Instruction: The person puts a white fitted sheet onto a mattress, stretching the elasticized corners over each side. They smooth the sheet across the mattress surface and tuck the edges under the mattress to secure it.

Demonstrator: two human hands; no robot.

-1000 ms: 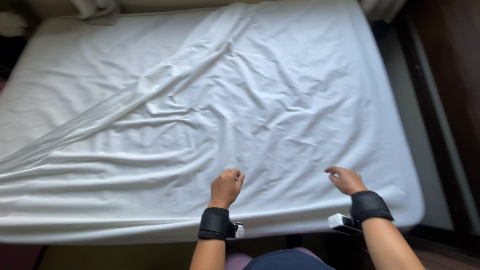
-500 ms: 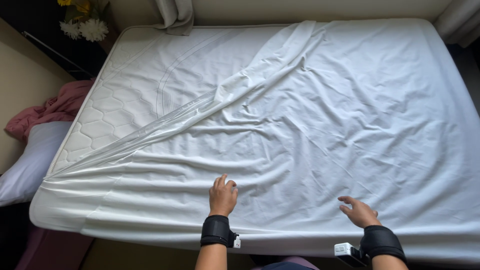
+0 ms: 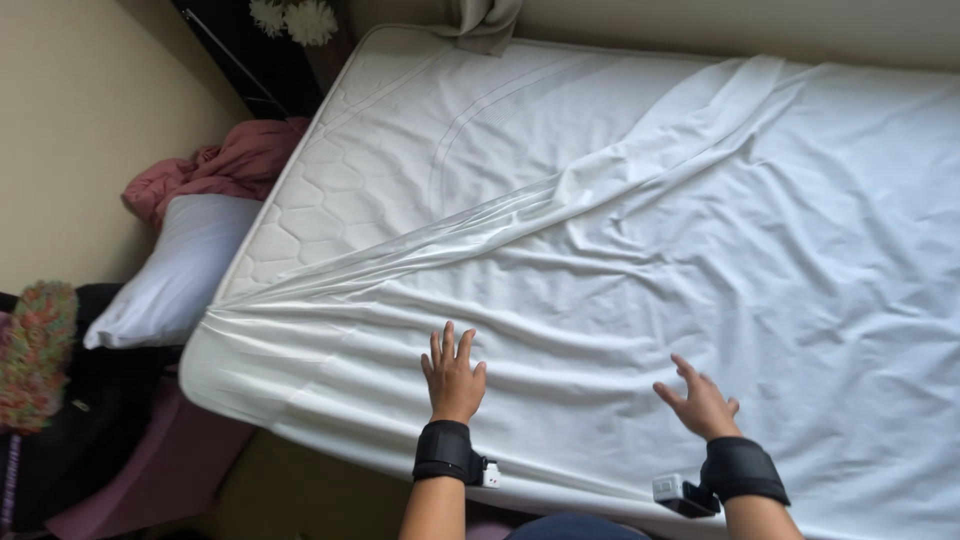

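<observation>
The wrinkled white fitted sheet [image 3: 700, 260] covers most of the quilted white mattress [image 3: 340, 170], but its far left corner is bare, and the sheet edge runs across it as a diagonal fold. The left hand [image 3: 454, 378] lies flat on the sheet near the front edge, fingers spread. The right hand [image 3: 702, 402] is just over the sheet, fingers open and slightly bent, holding nothing. Both wrists wear black bands. Beside the bed on the floor lie a white pillow [image 3: 170, 275] and a pink blanket [image 3: 215, 165].

White pillow [image 3: 170, 275], pink blanket [image 3: 225, 165], flowers [image 3: 295, 18]
</observation>
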